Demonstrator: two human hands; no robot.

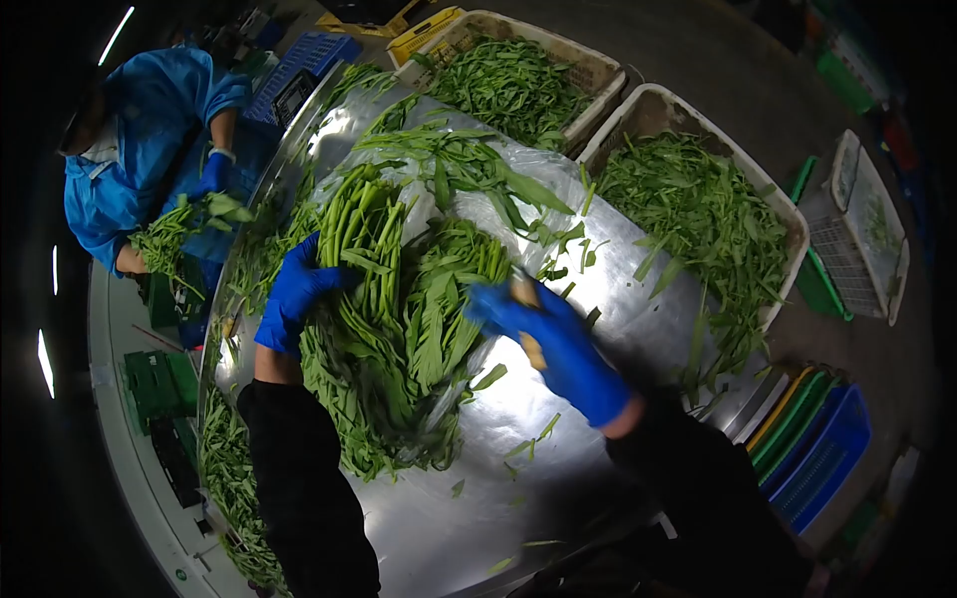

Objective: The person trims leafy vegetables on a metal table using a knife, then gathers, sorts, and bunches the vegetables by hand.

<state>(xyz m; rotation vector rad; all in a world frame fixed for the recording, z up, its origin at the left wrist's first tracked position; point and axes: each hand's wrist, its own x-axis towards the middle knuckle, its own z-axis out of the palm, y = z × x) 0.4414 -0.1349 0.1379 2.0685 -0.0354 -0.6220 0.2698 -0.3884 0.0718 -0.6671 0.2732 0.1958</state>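
A thick bundle of leafy green water spinach [364, 229] lies in front of me, stems showing at its upper part. My left hand [297, 294], in a blue glove, is closed on the bundle's left side, its fingertips partly hidden by stems. Just right of the leaves is my right hand [563, 349], also blue-gloved and smeared by motion. Tan patches show at its fingers; I cannot tell whether they are a handle or bare skin. Clear plastic [439, 411] shows around the bundle's lower right edge.
Loose greens and stem bits are scattered over the shiny metal table [598, 289]. Two crates of cut greens, a far crate [610, 88] and a right crate [797, 224], border it. Stacked blue and green baskets [822, 463] stand lower right. A co-worker in blue [164, 130] handles greens at left.
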